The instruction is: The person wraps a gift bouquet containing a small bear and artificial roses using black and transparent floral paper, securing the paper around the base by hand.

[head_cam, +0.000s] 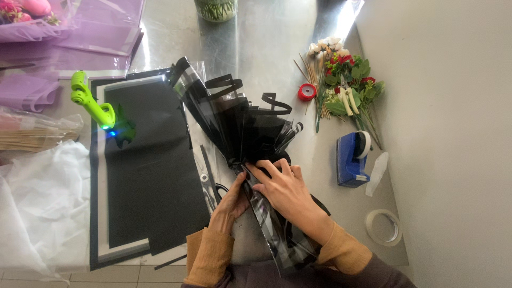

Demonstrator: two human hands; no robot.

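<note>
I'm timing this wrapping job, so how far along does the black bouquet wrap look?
Done: the black wrap is already pleated into a fan with a gathered neck. In hand: the left hand grips under the neck while the right hand presses the folds together. Left: nothing binds the neck yet, and the flowers, the tape dispenser and the tape roll lie untouched on the table.

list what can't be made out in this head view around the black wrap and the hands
- Left hand: its fingers are tucked under the black wrapping bundle, so its grip is hidden.
- Scissors: blades lie under clear film, handles partly behind the left hand.
- Glass vase: cut off by the top edge.
- Right hand: it presses on the gathered neck; what the bundle holds there is covered.
</note>
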